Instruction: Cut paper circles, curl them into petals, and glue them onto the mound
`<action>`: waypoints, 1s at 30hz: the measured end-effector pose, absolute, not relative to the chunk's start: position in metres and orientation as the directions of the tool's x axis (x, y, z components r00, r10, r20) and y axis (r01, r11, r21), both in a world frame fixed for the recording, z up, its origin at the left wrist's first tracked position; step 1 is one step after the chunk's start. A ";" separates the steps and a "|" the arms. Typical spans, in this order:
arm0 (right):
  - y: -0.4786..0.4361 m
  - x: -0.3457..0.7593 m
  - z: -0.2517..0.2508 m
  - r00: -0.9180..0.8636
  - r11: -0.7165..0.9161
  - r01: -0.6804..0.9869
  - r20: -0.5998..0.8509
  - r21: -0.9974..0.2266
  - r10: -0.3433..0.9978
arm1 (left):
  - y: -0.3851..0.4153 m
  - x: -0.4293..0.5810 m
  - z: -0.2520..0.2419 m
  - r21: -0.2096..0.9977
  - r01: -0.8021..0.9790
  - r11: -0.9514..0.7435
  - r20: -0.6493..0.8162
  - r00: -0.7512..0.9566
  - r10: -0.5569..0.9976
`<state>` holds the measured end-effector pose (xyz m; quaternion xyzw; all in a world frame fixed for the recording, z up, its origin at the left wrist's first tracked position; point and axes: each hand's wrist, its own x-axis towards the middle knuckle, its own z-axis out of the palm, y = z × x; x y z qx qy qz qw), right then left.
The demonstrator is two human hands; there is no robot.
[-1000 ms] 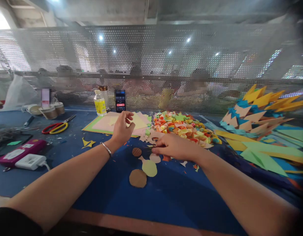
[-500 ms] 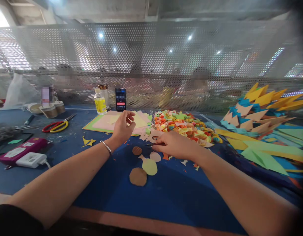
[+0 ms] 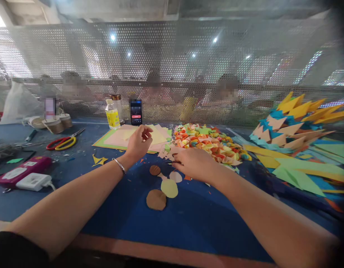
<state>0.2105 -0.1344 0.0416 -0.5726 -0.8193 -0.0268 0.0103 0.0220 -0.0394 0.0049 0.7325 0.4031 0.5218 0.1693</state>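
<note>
My left hand, a bracelet on its wrist, hovers by the stack of coloured paper sheets. Its fingers are loosely bent, with a gap to the thumb and nothing visible between them. At the front of the heap of small folded and cut paper pieces, my right hand points left with its fingers together. A thin dark thing shows at those fingertips, too small to name. Just below lie a small brown paper disc, a pale pink disc, a yellow disc and a larger brown disc.
Red-and-yellow-handled scissors, a bottle and an upright phone stand or lie at the back left. A charger lies at left. Spiky folded paper work and paper strips fill the right. A perforated metal screen rises behind.
My right hand has shifted slightly left, its fingers drawn closer together. My left hand stays nearly where it was. The view has shifted a little; the paper discs lie as before.
</note>
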 end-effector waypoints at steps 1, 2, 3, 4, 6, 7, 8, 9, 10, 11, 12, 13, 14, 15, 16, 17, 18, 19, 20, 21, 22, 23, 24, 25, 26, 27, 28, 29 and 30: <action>-0.134 0.212 0.042 -0.328 0.326 0.945 0.061 0.038 0.943 | -0.039 0.022 0.005 0.666 0.422 -0.615 0.624 0.138 0.769; -0.135 0.214 0.043 -0.326 0.324 0.945 0.066 0.036 0.943 | -0.039 0.022 0.005 0.662 0.428 -0.615 0.622 0.143 0.770; -0.137 0.214 0.044 -0.341 0.341 0.940 0.065 0.023 0.938 | -0.039 0.022 0.005 0.658 0.433 -0.617 0.623 0.148 0.768; -0.139 0.214 0.044 -0.374 0.374 0.927 0.056 0.001 0.926 | -0.038 0.022 0.005 0.654 0.433 -0.620 0.627 0.149 0.765; -0.142 0.211 0.044 -0.459 0.459 0.886 0.024 -0.060 0.888 | -0.038 0.022 0.004 0.652 0.429 -0.625 0.632 0.147 0.761; -0.144 0.209 0.043 -0.494 0.492 0.866 0.006 -0.084 0.870 | -0.037 0.022 0.004 0.653 0.426 -0.626 0.633 0.146 0.760; -0.144 0.208 0.042 -0.514 0.512 0.854 -0.003 -0.092 0.858 | -0.037 0.022 0.004 0.654 0.425 -0.626 0.633 0.146 0.760; -0.143 0.208 0.040 -0.516 0.514 0.854 0.001 -0.077 0.857 | -0.037 0.022 0.003 0.653 0.427 -0.626 0.633 0.145 0.760; -0.142 0.209 0.038 -0.501 0.501 0.864 0.013 -0.045 0.866 | -0.037 0.022 0.003 0.651 0.431 -0.625 0.635 0.144 0.759; -0.139 0.211 0.036 -0.473 0.474 0.881 0.038 -0.004 0.880 | -0.038 0.022 0.003 0.648 0.434 -0.626 0.636 0.144 0.758; -0.137 0.214 0.034 -0.435 0.433 0.900 0.070 0.042 0.898 | -0.037 0.022 0.003 0.646 0.436 -0.627 0.637 0.145 0.757; -0.134 0.217 0.033 -0.397 0.392 0.918 0.094 0.069 0.913 | -0.037 0.022 0.003 0.644 0.438 -0.627 0.637 0.146 0.757; -0.131 0.221 0.032 -0.367 0.359 0.930 0.110 0.083 0.924 | -0.037 0.022 0.003 0.642 0.441 -0.627 0.637 0.147 0.756; -0.129 0.225 0.032 -0.342 0.333 0.939 0.121 0.087 0.932 | -0.037 0.021 0.003 0.639 0.447 -0.626 0.637 0.148 0.757; -0.128 0.227 0.032 -0.327 0.319 0.944 0.125 0.081 0.937 | -0.036 0.021 0.003 0.636 0.454 -0.624 0.636 0.150 0.757; -0.127 0.229 0.032 -0.320 0.313 0.947 0.124 0.068 0.939 | -0.036 0.021 0.003 0.628 0.468 -0.622 0.635 0.154 0.757; -0.126 0.231 0.032 -0.317 0.313 0.948 0.117 0.053 0.941 | -0.036 0.020 0.004 0.613 0.491 -0.619 0.633 0.164 0.757; -0.126 0.231 0.032 -0.317 0.315 0.948 0.106 0.039 0.942 | -0.037 0.020 0.004 0.588 0.526 -0.615 0.625 0.188 0.758; -0.126 0.232 0.032 -0.317 0.316 0.948 0.093 0.028 0.944 | -0.038 0.020 0.004 0.549 0.571 -0.611 0.601 0.238 0.763; -0.126 0.232 0.032 -0.314 0.314 0.949 0.082 0.024 0.946 | -0.039 0.020 0.004 0.501 0.615 -0.609 0.557 0.309 0.771; -0.125 0.233 0.032 -0.307 0.306 0.952 0.073 0.027 0.949 | -0.041 0.020 0.003 0.450 0.650 -0.612 0.496 0.389 0.777; -0.124 0.233 0.032 -0.294 0.292 0.956 0.069 0.034 0.953 | -0.043 0.021 0.002 0.407 0.669 -0.621 0.425 0.463 0.778; -0.124 0.235 0.033 -0.278 0.276 0.960 0.067 0.039 0.958 | -0.045 0.022 0.001 0.383 0.673 -0.632 0.363 0.520 0.773; -0.123 0.236 0.033 -0.264 0.262 0.964 0.066 0.039 0.962 | -0.046 0.024 0.000 0.374 0.668 -0.643 0.318 0.559 0.766; -0.122 0.238 0.034 -0.254 0.252 0.967 0.063 0.035 0.965 | -0.047 0.026 -0.001 0.377 0.658 -0.652 0.294 0.582 0.758; -0.122 0.240 0.034 -0.249 0.248 0.968 0.057 0.025 0.967 | -0.048 0.028 -0.002 0.381 0.645 -0.663 0.283 0.601 0.747; -0.122 0.241 0.035 -0.250 0.250 0.968 0.049 0.012 0.967 | -0.048 0.030 -0.003 0.390 0.623 -0.678 0.275 0.624 0.731; -0.122 0.243 0.036 -0.255 0.256 0.967 0.040 -0.004 0.966 | -0.048 0.031 -0.003 0.413 0.590 -0.693 0.270 0.648 0.712; -0.122 0.245 0.037 -0.263 0.263 0.964 0.032 -0.021 0.964 | -0.048 0.033 -0.003 0.452 0.549 -0.703 0.276 0.664 0.695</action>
